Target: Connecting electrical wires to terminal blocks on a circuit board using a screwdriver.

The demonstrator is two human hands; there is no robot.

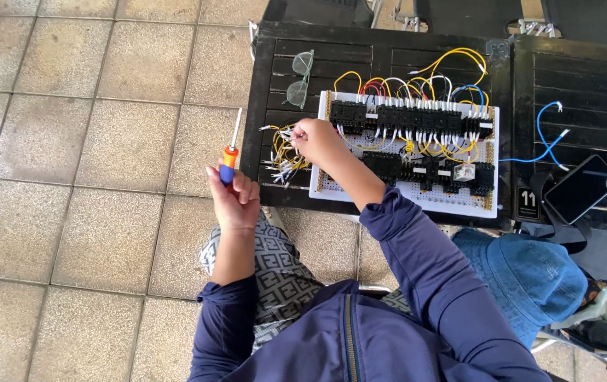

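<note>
Two hands are working here, and going from the left, your left hand point(233, 192) is closing around the orange and blue handle of a screwdriver point(231, 146), holding it out over the tiled floor point(70, 141) with the thin shaft pointing away from you. It is looking light and stiff, and the grooved handle is the place to be gripping it. Next, your right hand point(312, 138) is pinching into a bundle of yellow wires point(282, 152) lying at the left edge of the black slatted table point(296, 49); which single wire the fingers are closing on is too small to tell. Those wires are looking soft, springy and easily tangled, so you are better off taking one near its white tip. Just beside them a white board point(417, 201) of black relay blocks is carrying looped wiring that is crowding your reach. Glasses point(300, 78) are lying behind the bundle; a dark phone point(581, 188) and a blue hat point(530, 276) are sitting well apart on the right.
</note>
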